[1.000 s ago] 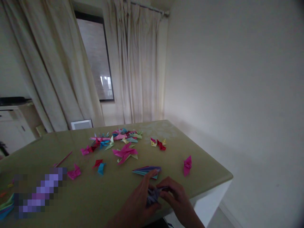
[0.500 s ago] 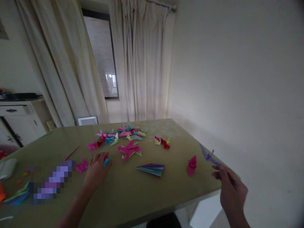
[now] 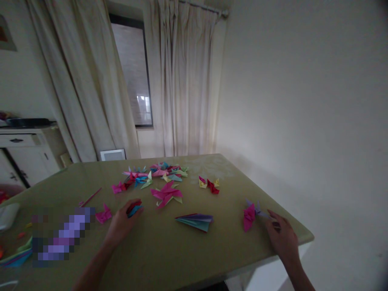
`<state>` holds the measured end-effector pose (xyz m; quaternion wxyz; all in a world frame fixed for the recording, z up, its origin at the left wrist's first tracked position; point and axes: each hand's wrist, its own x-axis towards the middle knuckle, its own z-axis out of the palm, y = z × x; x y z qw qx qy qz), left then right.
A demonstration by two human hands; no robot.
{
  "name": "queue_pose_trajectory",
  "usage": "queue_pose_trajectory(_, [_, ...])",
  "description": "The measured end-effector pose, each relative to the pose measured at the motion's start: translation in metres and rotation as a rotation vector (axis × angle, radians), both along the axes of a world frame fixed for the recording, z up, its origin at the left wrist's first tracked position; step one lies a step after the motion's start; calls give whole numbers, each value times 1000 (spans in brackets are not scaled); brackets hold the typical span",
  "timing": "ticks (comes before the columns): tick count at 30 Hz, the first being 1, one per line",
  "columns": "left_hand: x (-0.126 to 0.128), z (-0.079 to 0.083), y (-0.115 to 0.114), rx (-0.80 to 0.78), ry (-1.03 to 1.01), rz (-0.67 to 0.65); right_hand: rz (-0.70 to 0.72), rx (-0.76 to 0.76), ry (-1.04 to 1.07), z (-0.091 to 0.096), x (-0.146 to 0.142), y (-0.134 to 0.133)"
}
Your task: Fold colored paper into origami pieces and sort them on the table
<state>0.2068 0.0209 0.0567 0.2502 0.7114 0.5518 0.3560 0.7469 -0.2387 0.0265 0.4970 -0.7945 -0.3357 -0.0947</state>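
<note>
My left hand rests on the green table, its fingers closed round a red and a blue folded paper piece. My right hand lies near the table's right edge with its fingers stretched out, touching a small purple origami figure that sits on the table beside a magenta folded piece. A fan-like stack of folded papers in purple and teal lies between my two hands.
Several coloured origami pieces are scattered across the far middle of the table, with a pink star shape in front. Curtains and a window stand behind. A white cabinet is at the left. A blurred patch covers something at lower left.
My right hand has come down from the air and set the purple figure beside the magenta piece. My left hand has closed on the red and blue pieces.
</note>
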Motion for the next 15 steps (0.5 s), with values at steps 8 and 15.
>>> queue_pose_trajectory(8, [80,43,-73,-742,-1089,-242,277,235,-143,40,-119,12])
queue_pose_trajectory(15, [174,54,-108,-853,-1237,-362,840,87,-133,75,-250,84])
